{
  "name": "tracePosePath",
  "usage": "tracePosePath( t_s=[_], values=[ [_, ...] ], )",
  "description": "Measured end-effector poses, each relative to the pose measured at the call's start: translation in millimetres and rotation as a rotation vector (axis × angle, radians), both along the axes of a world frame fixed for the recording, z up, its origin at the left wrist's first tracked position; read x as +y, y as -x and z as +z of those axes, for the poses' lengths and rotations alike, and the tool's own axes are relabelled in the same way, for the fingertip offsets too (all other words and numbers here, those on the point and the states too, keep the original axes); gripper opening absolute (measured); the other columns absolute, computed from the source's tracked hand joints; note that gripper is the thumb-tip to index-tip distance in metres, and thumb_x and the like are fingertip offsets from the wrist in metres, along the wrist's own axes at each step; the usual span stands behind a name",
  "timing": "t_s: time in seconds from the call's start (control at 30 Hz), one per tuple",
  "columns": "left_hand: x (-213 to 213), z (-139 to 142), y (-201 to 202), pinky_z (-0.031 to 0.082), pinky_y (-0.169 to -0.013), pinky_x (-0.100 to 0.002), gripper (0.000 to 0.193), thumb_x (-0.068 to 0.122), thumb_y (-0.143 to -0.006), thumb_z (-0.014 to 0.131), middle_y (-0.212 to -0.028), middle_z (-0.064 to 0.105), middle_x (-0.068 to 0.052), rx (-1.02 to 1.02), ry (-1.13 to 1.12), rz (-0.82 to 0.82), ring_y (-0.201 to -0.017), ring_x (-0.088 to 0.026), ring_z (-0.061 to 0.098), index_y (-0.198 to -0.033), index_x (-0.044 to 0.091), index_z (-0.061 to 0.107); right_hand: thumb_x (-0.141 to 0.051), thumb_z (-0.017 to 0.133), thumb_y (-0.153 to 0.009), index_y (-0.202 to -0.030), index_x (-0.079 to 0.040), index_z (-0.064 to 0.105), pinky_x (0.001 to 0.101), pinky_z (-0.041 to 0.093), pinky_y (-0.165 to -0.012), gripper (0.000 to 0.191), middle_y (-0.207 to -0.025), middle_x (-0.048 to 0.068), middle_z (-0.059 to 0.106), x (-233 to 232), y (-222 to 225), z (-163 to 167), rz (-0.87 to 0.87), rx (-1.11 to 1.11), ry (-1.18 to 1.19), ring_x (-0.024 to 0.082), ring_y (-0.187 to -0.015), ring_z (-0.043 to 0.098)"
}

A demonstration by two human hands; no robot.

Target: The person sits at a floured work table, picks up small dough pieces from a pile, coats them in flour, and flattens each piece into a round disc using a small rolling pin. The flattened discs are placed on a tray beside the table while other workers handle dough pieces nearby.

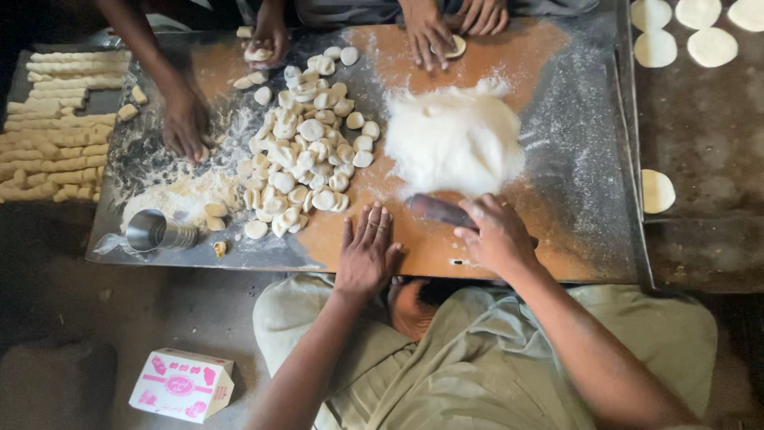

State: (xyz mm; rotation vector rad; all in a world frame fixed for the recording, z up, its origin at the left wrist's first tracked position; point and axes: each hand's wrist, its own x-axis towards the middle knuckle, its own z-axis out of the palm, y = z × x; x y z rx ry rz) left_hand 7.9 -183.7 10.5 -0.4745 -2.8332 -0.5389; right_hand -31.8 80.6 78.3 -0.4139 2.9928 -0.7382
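A dark rolling pin (439,212) lies on the floured board (414,247), just below the flour heap (454,137). The right hand (497,235) curls over its near end, hiding it. The left hand (366,251) rests flat, fingers spread, holding nothing, near the dough pieces (302,151).

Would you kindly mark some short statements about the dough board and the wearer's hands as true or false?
1. The left hand lies flat on the board. True.
2. The right hand holds a metal cup. False: it holds a dark rolling pin; the metal cup lies on its side at the board's left.
3. The flour heap sits right of the dough pieces. True.
4. The pink and white box stands on the board. False: it is on the floor.
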Motion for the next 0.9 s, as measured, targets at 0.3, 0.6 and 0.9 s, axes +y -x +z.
tracePosePath(
  t_s=[0.3, 0.6, 0.9],
  values=[
    [0.9, 14.1, 63.3, 0.052, -0.110, -0.045, 0.038, 0.022, -0.108, 0.049, -0.137, 0.069, -0.011, -0.523, -0.065, 0.257, -0.128, -0.031, 0.065, -0.143, 0.020, 0.064, -0.028, 0.083, -0.079, -0.124, -0.008, 0.066, 0.0470, 0.051, -0.085, 0.052, -0.116, 0.011, 0.064, 8.2, -22.8, -7.6, 0.184, -0.115, 0.108, 0.035, -0.101, 0.062],
    [62.0, 0.7, 69.2, 0.041, -0.121, -0.049, 0.026, 0.020, -0.098, 0.062, -0.151, 0.058, -0.018, 0.048, -0.143, -0.266, -0.143, -0.037, 0.051, -0.121, 0.012, 0.069, -0.024, 0.088, -0.061, -0.103, -0.009, 0.072, 0.0462, 0.049, -0.091, 0.047, -0.100, 0.008, 0.064, 44.7, -8.3, -12.7, 0.443, -0.012, 0.147, 0.032, -0.104, 0.061],
    [58.0, 17.6, 68.8, 0.011, -0.126, -0.064, 0.056, 0.039, -0.105, 0.037, -0.164, 0.042, -0.012, -0.496, 0.027, -0.201, -0.158, -0.035, 0.031, -0.154, 0.013, 0.047, -0.028, 0.088, -0.064, -0.107, -0.006, 0.070, 0.0485, 0.050, -0.086, 0.052, -0.103, 0.012, 0.063, 43.3, 0.8, -9.6, 0.475, -0.118, 0.147, 0.036, -0.099, 0.063]
  ],
)
